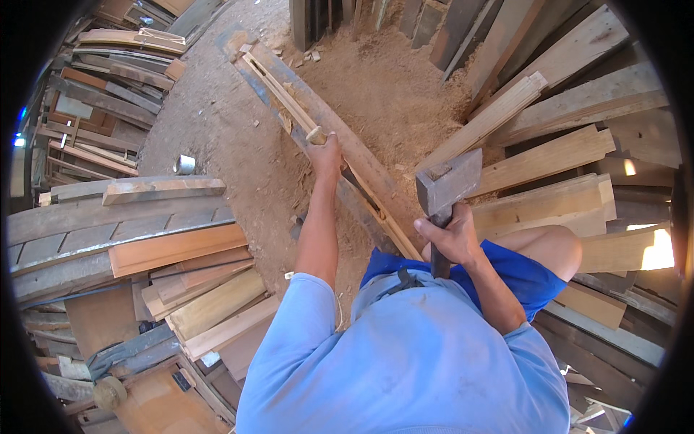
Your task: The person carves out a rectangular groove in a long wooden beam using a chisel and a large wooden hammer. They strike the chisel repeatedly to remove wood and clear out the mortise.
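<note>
Chisel handle [316, 135] — left hand [327, 158] is gripping it closed, upright on the long plank [361, 163] running away diagonally — right hand [452, 239] is clenching the hatchet [448, 184] just rightward.

Grey hammer head [448, 181], light blue shirt [412, 362], brown planks [177, 246].

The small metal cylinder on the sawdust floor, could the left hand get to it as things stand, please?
Probably not at once: the left hand is closed around a wooden handle set on the long beam. The metal cylinder lies off to its left on open floor, nothing between, but the grip would have to let go first.
</note>
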Motion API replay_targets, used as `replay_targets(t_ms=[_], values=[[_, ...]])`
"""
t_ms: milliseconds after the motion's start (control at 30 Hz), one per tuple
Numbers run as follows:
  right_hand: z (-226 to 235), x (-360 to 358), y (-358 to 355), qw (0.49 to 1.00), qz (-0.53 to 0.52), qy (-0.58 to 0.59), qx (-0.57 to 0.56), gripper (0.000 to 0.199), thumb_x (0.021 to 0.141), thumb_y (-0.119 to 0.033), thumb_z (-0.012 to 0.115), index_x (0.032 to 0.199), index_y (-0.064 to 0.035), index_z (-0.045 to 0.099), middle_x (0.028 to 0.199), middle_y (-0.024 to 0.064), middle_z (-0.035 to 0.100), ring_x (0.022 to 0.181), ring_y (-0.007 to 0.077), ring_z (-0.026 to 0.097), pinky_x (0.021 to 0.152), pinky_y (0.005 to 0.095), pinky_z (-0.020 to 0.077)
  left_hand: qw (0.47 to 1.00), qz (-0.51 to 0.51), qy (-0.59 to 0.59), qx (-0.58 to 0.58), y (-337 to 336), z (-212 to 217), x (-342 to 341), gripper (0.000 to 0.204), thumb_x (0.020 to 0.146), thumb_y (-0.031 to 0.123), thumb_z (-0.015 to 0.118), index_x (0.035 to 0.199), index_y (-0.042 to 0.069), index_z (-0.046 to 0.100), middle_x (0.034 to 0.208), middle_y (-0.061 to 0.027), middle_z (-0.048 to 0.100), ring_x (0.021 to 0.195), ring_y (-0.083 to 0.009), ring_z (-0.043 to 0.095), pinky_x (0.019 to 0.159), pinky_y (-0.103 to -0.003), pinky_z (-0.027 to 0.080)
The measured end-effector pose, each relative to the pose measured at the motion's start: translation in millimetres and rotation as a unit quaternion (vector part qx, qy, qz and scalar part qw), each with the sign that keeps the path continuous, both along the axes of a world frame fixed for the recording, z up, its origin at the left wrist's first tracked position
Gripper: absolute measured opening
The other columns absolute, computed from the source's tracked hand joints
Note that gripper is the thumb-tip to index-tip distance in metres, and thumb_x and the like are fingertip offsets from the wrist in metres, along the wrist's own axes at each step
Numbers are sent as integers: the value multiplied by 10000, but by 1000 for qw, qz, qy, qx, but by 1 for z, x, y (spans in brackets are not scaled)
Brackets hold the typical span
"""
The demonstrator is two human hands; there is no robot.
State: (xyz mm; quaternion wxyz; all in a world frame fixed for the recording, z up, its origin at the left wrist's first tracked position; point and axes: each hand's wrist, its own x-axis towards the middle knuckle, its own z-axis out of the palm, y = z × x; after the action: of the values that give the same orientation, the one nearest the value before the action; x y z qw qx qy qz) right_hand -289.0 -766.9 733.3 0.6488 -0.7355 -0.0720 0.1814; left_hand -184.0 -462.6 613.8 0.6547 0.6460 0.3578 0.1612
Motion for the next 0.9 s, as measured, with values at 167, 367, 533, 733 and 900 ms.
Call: replay_targets(t_ms=[167,367,533,733,900], values=[[-15,1,-11,997,-63,30,17,200,829,-145,766,854,-2,629,674,26,617,582,87,561,535,288,468,998,35,35,23,-12,-1,27,141,911,137,660,950,38,567,636,-50,564,465,-165,544,416,-336,426],[-21,-5,-12,994,-69,60,61,199,836,-139,768,845,-4,623,661,44,631,578,110,613,531,281,491,998,20,66,12,27,-15,30,219,881,118,649,995,-55,577,658,-80,589,482,-193,579,426,-357,439],[-13,-5,-20,993,-87,66,53,195,833,-124,770,845,2,621,652,47,631,577,114,618,531,281,494,996,28,79,5,9,-13,39,252,872,82,626,1081,-41,556,783,-82,607,626,-187,621,539,-350,486],[-21,-10,-30,991,-110,57,53,185,832,-118,773,830,-6,627,648,48,628,565,118,616,511,287,491,957,-74,-276,-53,-34,99,-16,317,892,129,730,1135,-8,580,962,-61,635,910,-130,607,788,-293,505],[-6,-3,-21,989,-111,44,84,171,844,-103,766,829,-8,625,668,52,638,552,112,606,505,285,491,945,-207,-143,209,-39,156,-54,194,882,71,740,909,45,550,838,5,553,803,-104,565,701,-283,478]])
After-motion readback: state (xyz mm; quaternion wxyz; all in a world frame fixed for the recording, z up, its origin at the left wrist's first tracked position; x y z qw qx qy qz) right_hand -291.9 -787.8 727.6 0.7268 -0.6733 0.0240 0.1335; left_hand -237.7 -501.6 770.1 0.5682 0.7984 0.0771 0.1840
